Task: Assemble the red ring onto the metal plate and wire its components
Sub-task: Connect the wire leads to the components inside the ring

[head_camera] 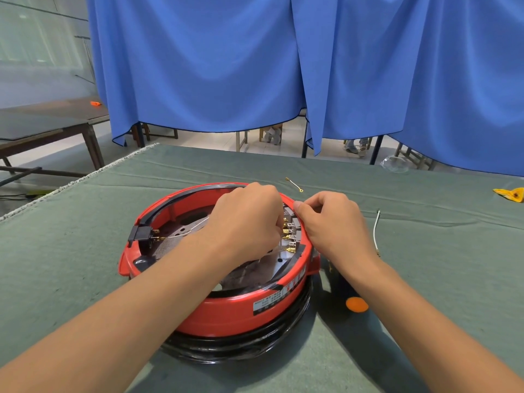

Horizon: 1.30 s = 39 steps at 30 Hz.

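Note:
The red ring (226, 310) sits on a black base in the middle of the green table, with the metal plate (181, 231) inside it. A black socket (140, 235) is fixed to the ring's left wall, and a white wire (195, 226) runs from it across the plate. Brass terminals (289, 239) line the ring's right inner wall. My left hand (246, 219) reaches over the plate and pinches something at those terminals; what it holds is hidden by its fingers. My right hand (331, 219) grips the ring's right rim with curled fingers.
A loose white wire (376, 232) lies right of the ring. A short gold-ended lead (294, 184) lies behind it. A tool with an orange-capped dark handle (355, 303) rests under my right forearm. A yellow scrap (511, 194) lies far right. Blue curtains hang behind the table.

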Each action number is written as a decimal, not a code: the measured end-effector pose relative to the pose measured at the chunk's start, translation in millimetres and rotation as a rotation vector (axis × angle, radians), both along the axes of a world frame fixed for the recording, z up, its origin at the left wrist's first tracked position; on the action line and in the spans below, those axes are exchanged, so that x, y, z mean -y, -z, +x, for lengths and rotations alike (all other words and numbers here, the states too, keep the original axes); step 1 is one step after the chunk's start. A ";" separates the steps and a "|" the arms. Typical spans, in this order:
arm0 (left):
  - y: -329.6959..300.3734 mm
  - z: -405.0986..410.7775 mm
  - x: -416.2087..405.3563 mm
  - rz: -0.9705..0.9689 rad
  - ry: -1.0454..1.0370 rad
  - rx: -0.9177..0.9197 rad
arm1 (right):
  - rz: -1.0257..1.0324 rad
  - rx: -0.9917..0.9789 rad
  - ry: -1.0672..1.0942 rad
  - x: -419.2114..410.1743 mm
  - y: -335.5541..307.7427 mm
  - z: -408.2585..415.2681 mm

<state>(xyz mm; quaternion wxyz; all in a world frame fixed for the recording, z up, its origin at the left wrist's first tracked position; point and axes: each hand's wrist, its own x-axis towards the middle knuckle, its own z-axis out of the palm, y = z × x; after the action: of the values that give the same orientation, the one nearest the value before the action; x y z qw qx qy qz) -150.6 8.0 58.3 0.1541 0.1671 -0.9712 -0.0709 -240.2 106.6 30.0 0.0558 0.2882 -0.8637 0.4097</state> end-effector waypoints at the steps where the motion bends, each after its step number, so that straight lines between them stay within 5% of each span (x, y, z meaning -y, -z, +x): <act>1: 0.2 0.0 0.0 -0.002 0.003 -0.006 | 0.000 -0.001 0.000 0.0 0.0 0.2; 26: 5.8 -3.1 -0.7 0.038 0.125 -0.066 | -0.025 -0.024 0.009 0.9 0.8 0.1; 39: 6.7 -3.0 11.9 0.323 0.173 -0.071 | -0.045 -0.006 0.006 0.1 3.7 -3.8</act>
<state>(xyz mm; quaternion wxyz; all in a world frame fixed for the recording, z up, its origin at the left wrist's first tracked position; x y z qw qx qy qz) -153.7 -4.0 51.6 0.1528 0.1030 -0.9519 -0.2450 -244.0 106.5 26.3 0.0661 0.2855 -0.8550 0.4278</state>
